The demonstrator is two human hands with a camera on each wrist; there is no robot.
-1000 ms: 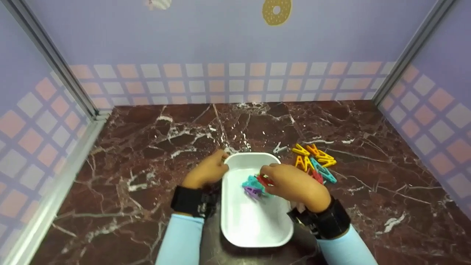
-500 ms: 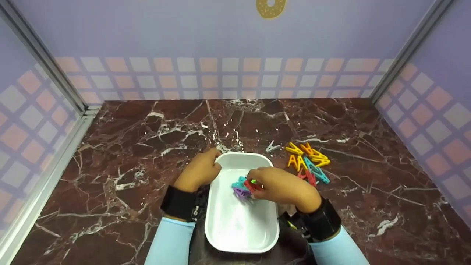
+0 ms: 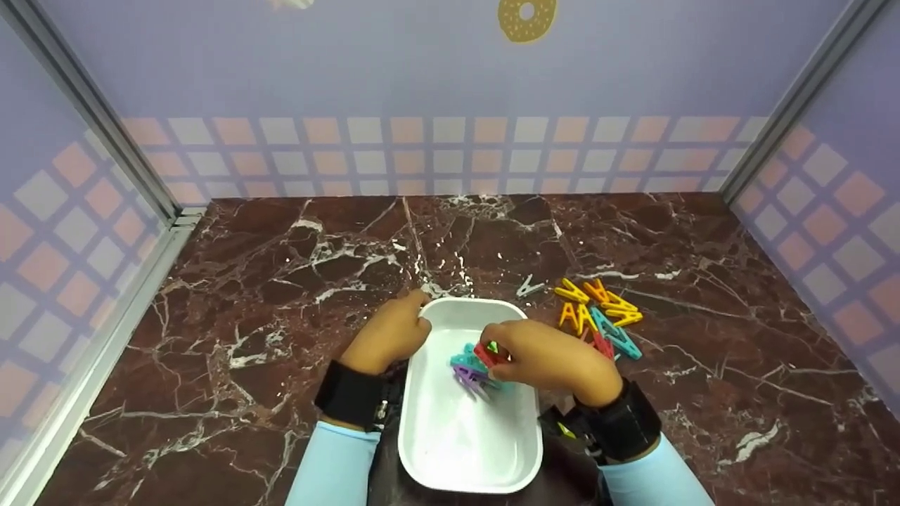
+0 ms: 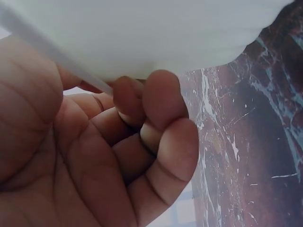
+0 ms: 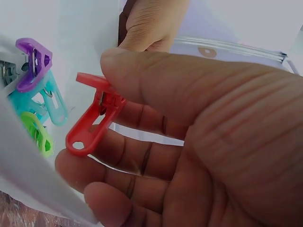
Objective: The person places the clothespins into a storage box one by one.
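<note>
Red in colour, a V-shaped plastic clothespin (image 5: 87,130) is pinched between the thumb and fingers of the right hand (image 3: 552,355), above a white, round-cornered rectangular tray (image 3: 460,450) at the lower centre of the head view. Its holed end is left projecting from the grip, and such a pinch seems suited to so small a piece. At the tray's upper left, the rim is gripped by the curled fingers of the left hand (image 3: 387,334), presumably so that sliding is prevented. Within the tray, a purple plastic clothespin (image 3: 467,376), translucent turquoise clothespins (image 5: 56,106) and a lime-green clothespin (image 5: 35,130) are loosely bunched. Right of the frame's centre, yellow plastic clothespins (image 3: 619,307) are gathered with a longer turquoise clothespin (image 3: 622,341) on the dark red, white-veined tabletop (image 3: 211,393), apparently kept within easy reach. Slightly apart, a pale grey clothespin (image 3: 527,287) is seen beyond the tray.
</note>
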